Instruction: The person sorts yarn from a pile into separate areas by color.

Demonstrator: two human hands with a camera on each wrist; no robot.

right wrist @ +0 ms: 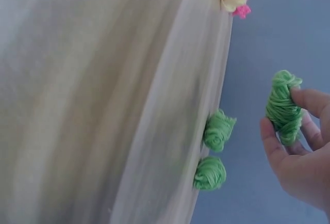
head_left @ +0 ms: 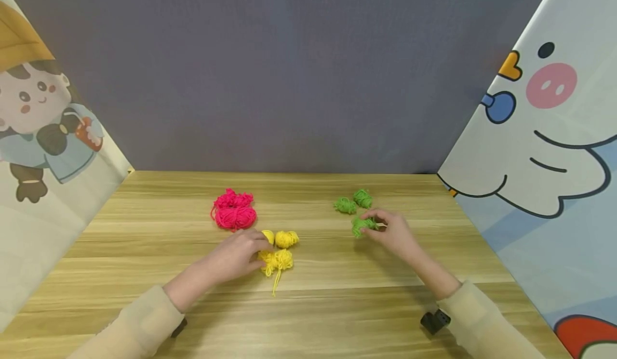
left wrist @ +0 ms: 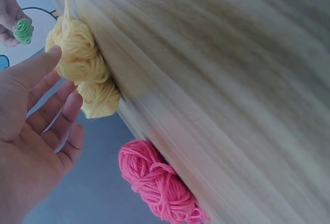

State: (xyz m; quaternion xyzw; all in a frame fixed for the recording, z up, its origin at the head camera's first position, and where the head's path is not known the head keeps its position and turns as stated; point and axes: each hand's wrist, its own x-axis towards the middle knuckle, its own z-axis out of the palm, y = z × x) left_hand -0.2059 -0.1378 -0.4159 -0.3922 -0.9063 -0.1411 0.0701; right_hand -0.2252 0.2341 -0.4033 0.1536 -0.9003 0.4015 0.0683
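Note:
My right hand pinches a small green yarn bundle between thumb and fingers, held up off the table in the right wrist view. Two more green yarn bundles lie just beyond it. At the left, my left hand is beside the yellow yarn bundles, its fingers loosely spread. Its thumb tip overlaps the nearest yellow yarn bundle in the left wrist view; whether it touches I cannot tell. That bundle trails a loose strand toward me. Behind it sits another yellow bundle, with a further yellow piece partly hidden by the fingers.
Pink yarn bundles lie on the wooden table, beyond my left hand. A grey panel rises at the table's back edge. Printed cartoon panels stand along the left and right sides.

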